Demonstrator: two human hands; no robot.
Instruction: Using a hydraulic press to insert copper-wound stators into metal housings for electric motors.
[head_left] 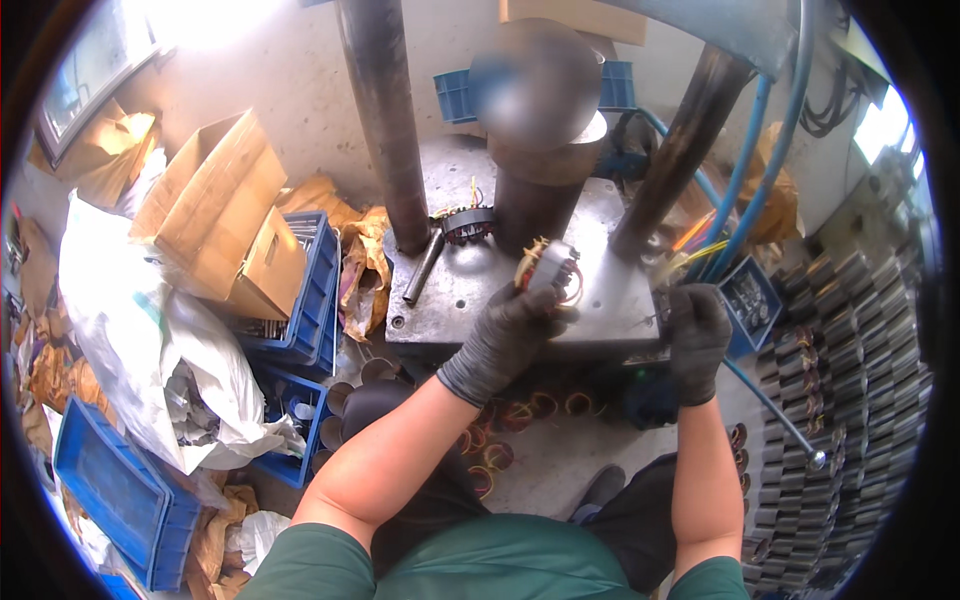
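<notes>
1. Facing us is a press-like frame, its flat grey metal plate (450, 315) flanked by a dark upright steel column on the left (380, 130) and another dark steel column on the right (685, 150); a thick dark metal cylinder (538, 200) stands between them.
2. To our right, rows of stacked grey cylindrical metal cores (840, 390) cover much of the floor.
3. On our left slumps a large white plastic sack (110, 320), and just behind it an open brown cardboard box (215, 185) sits tilted on a blue plastic crate (325, 275).
4. Nearer us at lower left lies a shallow blue plastic tray (120, 490).
5. Beside the plate's right corner we see a small blue plastic bin (755, 300) with metal parts inside.
6. Our left hand (508, 335), in a dark grey knitted glove, grasps a wound part over the front of the plate.
7. Our right hand (697, 335), gloved alike, is near the plate's right front corner with its fingers curled; we cannot tell whether it holds anything.
8. A short dark metal tube (424, 268) lies on the plate's left side.
9. Held in our left fingers is that silvery ring-shaped part with coloured wires (552, 266); a similar dark wire-wound ring (468, 225) rests on the plate near the tube.
</notes>
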